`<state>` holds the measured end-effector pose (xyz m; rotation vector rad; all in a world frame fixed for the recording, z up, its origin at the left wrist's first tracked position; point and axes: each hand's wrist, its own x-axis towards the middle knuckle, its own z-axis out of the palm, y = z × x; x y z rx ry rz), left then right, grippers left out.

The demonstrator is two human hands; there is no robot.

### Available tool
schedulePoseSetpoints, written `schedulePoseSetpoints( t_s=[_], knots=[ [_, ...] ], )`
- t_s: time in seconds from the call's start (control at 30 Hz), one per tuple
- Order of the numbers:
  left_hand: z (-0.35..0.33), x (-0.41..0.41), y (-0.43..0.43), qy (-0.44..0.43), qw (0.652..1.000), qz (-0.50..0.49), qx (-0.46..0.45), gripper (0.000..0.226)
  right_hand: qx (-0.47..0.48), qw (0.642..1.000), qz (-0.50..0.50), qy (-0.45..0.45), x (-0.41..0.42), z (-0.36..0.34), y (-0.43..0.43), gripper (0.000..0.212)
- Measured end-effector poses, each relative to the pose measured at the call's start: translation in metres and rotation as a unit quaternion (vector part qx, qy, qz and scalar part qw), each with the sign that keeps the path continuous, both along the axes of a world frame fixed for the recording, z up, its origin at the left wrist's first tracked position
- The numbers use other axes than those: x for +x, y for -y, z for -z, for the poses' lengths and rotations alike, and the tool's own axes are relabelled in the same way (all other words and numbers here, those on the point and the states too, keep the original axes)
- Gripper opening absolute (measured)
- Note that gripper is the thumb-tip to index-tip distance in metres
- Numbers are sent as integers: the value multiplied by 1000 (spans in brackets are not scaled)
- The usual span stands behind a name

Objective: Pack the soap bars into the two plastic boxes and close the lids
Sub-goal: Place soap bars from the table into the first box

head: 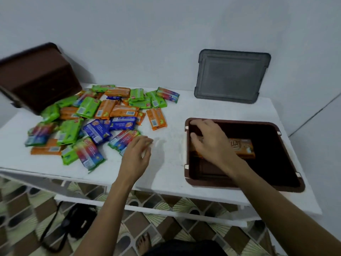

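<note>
Your right hand (210, 143) reaches palm-down into the open brown box (245, 185) at the table's (166, 163) near right. Fingers spread and curled over an orange soap bar (239, 147) inside; can't tell if they actually grip it. The bar lies flat, long axis left-right, its left end under your fingers and its right end sticking out past them.

Your left hand (137, 154) hovers palm-down at the near edge of the soap pile (96, 121), fingers loosely bent, slightly apart, holding nothing. Fingertips are just beside a rainbow-wrapped bar (122, 139).

Farther back: second brown box (35, 78) tipped at the far left, touching the pile. Grey lid (230, 76) leans on the wall (166, 34).
</note>
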<state>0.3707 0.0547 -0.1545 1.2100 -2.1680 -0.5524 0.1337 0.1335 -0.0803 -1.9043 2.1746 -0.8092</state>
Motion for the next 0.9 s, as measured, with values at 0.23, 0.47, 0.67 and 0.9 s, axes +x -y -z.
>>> schedulePoseSetpoints(
  t_s=[0.23,0.47,0.67,0.9],
  knots=[
    [14,123,38,101,963,-247,40,31,69,995,-65,-19,136,16,52,50],
    [14,159,70,148,938,-295,110,71,255,965,-34,-51,180,73,104,94],
    [11,142,81,168,929,-297,140,78,253,964,-42,-77,183,81,108,83],
    [-3,146,83,60,956,-230,169,65,91,993,-53,-48,168,53,99,47]
  ],
)
